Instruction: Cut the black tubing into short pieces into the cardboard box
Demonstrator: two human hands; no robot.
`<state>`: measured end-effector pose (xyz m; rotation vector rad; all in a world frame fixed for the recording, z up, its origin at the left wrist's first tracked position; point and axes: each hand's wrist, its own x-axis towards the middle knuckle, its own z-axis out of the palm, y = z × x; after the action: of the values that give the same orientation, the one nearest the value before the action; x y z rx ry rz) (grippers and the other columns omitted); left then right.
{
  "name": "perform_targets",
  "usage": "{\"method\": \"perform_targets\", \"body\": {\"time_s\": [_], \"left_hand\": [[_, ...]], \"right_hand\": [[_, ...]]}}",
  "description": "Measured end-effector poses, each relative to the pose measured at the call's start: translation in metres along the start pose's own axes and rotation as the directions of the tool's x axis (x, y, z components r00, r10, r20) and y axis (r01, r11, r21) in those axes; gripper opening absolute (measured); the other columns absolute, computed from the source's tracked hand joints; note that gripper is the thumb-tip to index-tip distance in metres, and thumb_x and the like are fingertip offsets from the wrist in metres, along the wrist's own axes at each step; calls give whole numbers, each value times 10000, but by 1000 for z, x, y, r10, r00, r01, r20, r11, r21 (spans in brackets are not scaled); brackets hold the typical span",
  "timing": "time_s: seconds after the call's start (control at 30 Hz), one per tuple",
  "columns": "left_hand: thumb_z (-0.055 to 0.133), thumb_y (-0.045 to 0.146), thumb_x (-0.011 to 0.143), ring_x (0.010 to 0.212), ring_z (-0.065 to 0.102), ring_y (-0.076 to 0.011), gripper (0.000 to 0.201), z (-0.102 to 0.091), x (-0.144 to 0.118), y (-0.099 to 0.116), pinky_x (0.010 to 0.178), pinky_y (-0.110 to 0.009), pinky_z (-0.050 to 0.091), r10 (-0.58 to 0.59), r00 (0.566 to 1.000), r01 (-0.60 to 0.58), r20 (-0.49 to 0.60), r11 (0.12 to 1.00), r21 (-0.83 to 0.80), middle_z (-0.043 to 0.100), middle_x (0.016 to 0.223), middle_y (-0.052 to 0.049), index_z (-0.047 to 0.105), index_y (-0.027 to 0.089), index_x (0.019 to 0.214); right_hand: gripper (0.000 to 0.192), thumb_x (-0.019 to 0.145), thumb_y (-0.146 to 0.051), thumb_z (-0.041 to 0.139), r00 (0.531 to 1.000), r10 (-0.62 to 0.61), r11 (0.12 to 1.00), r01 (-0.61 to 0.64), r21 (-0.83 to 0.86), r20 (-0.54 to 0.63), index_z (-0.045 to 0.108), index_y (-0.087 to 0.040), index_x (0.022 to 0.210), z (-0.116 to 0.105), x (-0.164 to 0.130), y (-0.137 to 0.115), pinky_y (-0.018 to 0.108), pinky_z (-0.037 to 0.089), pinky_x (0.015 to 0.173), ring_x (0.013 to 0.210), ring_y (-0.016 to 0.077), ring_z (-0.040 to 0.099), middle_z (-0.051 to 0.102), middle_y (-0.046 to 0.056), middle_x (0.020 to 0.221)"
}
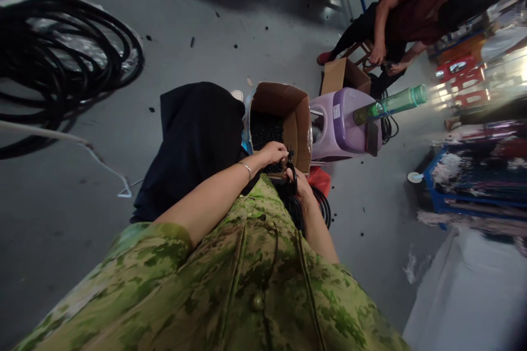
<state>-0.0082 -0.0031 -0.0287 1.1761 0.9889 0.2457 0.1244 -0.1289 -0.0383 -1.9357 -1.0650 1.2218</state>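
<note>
My left hand, with a bracelet at the wrist, is closed in a pinch over the near part of an open cardboard box. Its fingertips meet a small dark piece too small to name. Just to the right, my right hand is wrapped round a black cord-like strip, whose upper end reaches the left fingertips. Many small black pieces lie inside the box. Beside my right forearm hang loops of black tubing.
A purple and white plastic appliance stands right of the box, with a green bottle on it. A seated person works at another box. Coiled black hose lies at left; a blue rack stands at right.
</note>
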Motion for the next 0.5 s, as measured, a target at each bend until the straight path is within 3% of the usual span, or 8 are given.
{"method": "perform_targets", "body": {"time_s": [0.27,0.5], "left_hand": [[591,118,882,371,363,-43,250,-1,-3,4,427,-192,270,-55,998,55,-14,998,-9,502,493,42,591,131,632],[596,124,890,366,360,-42,302,-3,-5,7,434,-194,269,-94,995,92,-40,995,-49,483,478,49,537,140,594]], "right_hand": [[592,761,-736,550,992,46,983,-66,-169,-116,529,-177,567,6,-1,3,237,300,503,512,112,409,467,-19,506],[588,769,-731,537,984,13,965,-59,-257,-179,536,-186,549,13,-6,13,228,309,470,455,124,457,477,-14,439]]}}
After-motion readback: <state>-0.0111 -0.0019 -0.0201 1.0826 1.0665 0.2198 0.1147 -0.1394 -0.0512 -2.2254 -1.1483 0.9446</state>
